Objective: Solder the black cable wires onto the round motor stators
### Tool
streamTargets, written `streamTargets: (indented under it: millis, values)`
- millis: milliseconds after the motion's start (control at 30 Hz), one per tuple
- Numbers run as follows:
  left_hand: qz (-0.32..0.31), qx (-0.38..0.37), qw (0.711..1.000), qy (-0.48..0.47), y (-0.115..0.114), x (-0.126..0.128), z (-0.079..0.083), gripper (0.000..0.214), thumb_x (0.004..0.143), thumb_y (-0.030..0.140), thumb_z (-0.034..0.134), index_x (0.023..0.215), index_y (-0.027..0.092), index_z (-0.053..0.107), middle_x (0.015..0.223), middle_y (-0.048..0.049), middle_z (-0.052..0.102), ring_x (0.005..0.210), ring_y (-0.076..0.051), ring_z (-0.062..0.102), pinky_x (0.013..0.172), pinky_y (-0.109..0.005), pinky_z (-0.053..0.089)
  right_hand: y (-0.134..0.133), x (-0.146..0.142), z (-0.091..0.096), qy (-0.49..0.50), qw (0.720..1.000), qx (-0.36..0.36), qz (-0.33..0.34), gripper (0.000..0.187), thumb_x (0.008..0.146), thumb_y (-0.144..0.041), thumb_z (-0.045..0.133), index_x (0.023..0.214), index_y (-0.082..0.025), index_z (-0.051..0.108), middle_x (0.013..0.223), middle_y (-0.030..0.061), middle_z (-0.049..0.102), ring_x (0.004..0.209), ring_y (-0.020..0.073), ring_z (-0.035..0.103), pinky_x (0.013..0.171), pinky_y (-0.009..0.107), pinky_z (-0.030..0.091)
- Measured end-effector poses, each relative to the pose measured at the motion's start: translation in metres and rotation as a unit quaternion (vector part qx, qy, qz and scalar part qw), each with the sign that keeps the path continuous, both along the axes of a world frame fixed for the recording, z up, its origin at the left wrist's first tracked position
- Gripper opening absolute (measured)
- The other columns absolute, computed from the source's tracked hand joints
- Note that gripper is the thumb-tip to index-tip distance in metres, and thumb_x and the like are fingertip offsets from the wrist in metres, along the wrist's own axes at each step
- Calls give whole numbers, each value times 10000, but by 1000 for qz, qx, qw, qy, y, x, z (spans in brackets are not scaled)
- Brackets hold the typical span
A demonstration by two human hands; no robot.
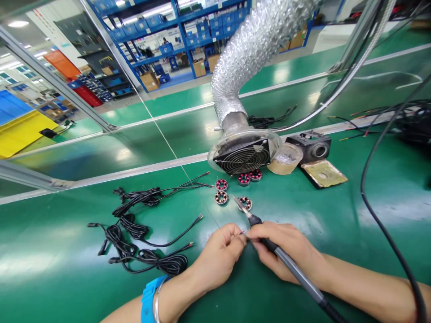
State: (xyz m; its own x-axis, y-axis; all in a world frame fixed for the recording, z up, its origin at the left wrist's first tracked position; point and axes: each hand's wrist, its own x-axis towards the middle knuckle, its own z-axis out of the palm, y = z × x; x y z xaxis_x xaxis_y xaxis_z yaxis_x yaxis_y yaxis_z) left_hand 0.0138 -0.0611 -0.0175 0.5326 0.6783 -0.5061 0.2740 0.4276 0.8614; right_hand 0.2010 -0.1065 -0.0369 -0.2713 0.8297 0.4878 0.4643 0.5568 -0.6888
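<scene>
My right hand (286, 246) is closed around a soldering iron (296, 271), its metal tip pointing up and left over the bench. Just beside it, my left hand (224, 251) is closed in a pinch on a thin wire, of which only a small reddish bit shows between the fingertips. The right thumb and forefinger meet the left fingertips there. Behind the iron's tip lies a motor stator (245, 203) with copper windings. Another copper-wound stator (221, 198) sits to its left, and several stators with red parts (244, 179) lie farther back.
Coiled black cables (148, 260) lie on the left of the green bench (269, 300). A fume extractor fan (242, 157) hangs on a silver duct (235, 67). Right of it are a tape roll (286, 159), a soldering iron stand (313, 146) and a sponge tray (323, 173).
</scene>
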Motion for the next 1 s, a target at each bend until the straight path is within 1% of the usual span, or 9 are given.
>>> streamTargets:
  millis: [100,200,400,600,700,767,833,900,1000]
  values:
    - [5,10,1000,7,2,2,-1,291,880,407,533,715,205,404,500,125,298,406,-41,187,438,-205,157,4,-4,2,36,997,-55,-44,307,858,-57,518,1113,-227,537,840,-19,641,636,87,599,627,189,474]
    - [4,14,1000,9,3,3,-1,285,879,407,527,717,203,411,504,123,305,403,-40,190,437,-205,159,5,-5,4,47,994,-84,-56,298,857,-64,525,1104,-230,535,821,-33,612,613,70,574,601,171,459]
    - [11,5,1000,8,3,4,1,229,860,363,514,726,203,419,501,121,328,393,-37,192,428,-200,164,4,-3,6,51,995,-77,-38,309,839,-47,521,1091,-223,548,844,-20,629,682,85,608,669,185,490]
    - [11,2,1000,11,3,4,3,175,854,325,497,745,195,454,507,115,343,390,-35,197,423,-195,163,2,6,8,65,997,-26,-18,334,905,-38,509,1180,-218,565,1025,22,693,877,105,673,808,204,523]
    - [8,-3,1000,16,3,4,4,205,861,342,501,727,198,443,502,112,346,392,-36,205,419,-194,167,-3,17,18,52,998,-16,-24,375,923,-75,521,1269,-214,564,968,30,689,826,121,662,742,230,527]
    - [7,-5,1000,17,3,3,4,237,867,365,506,715,201,428,499,114,342,390,-36,201,418,-195,169,-8,25,26,44,999,-1,-22,387,905,-104,526,1279,-187,580,881,44,655,768,149,629,666,269,505]
    - [4,-7,1000,20,3,3,5,257,873,381,509,710,202,423,500,113,346,386,-34,199,417,-197,170,-14,31,34,46,999,8,-14,368,873,-117,514,1224,-165,613,759,29,591,660,154,573,577,288,449]
    - [0,-8,1000,22,4,2,5,259,879,383,507,713,201,428,502,112,357,379,-33,201,417,-201,170,-19,34,40,49,999,-4,-8,326,844,-125,499,1140,-167,629,668,-1,529,558,141,508,518,294,378]
    - [-8,-10,1000,22,4,2,5,244,886,370,499,722,202,431,502,111,370,370,-34,207,417,-205,172,-23,33,44,46,999,-22,1,262,821,-133,488,1048,-178,613,642,-13,511,520,137,476,511,303,327]
